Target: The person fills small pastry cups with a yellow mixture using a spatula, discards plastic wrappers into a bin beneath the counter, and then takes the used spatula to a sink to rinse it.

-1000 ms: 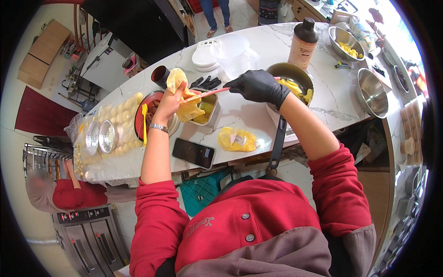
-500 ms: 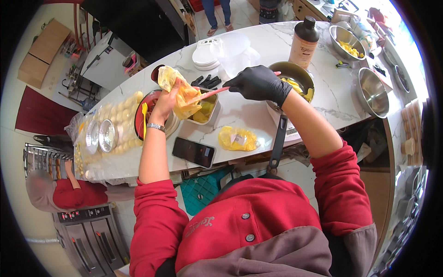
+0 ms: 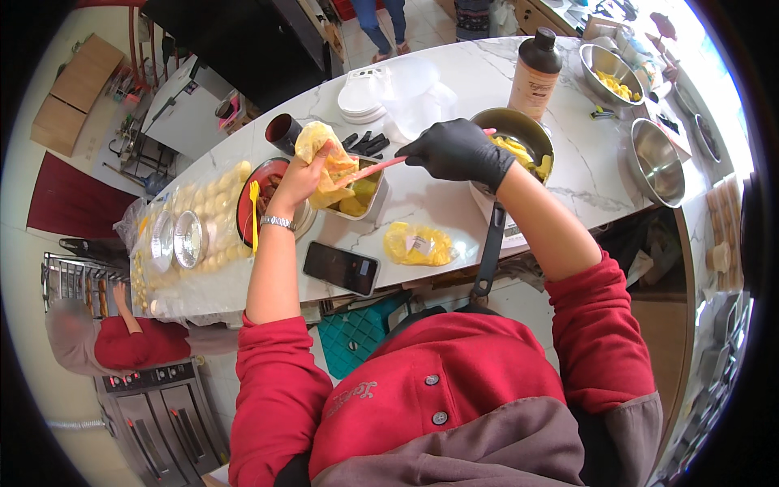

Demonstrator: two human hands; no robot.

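My left hand (image 3: 305,175), with a watch at the wrist, is closed around a yellow-smeared plastic bag (image 3: 319,144). In my black-gloved right hand (image 3: 454,152) is a pink spatula (image 3: 381,166), its far end at the bag's opening. Below the bag stands a rectangular metal container (image 3: 376,209) with yellow pieces in it. Right beside the gloved hand is a dark pot (image 3: 505,120) holding yellow slices, its black handle pointing toward me; it rests on a white scale (image 3: 514,237).
A phone (image 3: 341,269) and a yellow packet (image 3: 418,244) lie near the front edge. A large bottle (image 3: 535,77) and metal bowls (image 3: 656,162) stand right. Dough balls (image 3: 213,195) under plastic sit left. Another person (image 3: 138,331) works at the far left.
My left hand and the bag have shifted slightly right, uncovering more of a dark cup behind. My gloved hand and the spatula have moved only a little.
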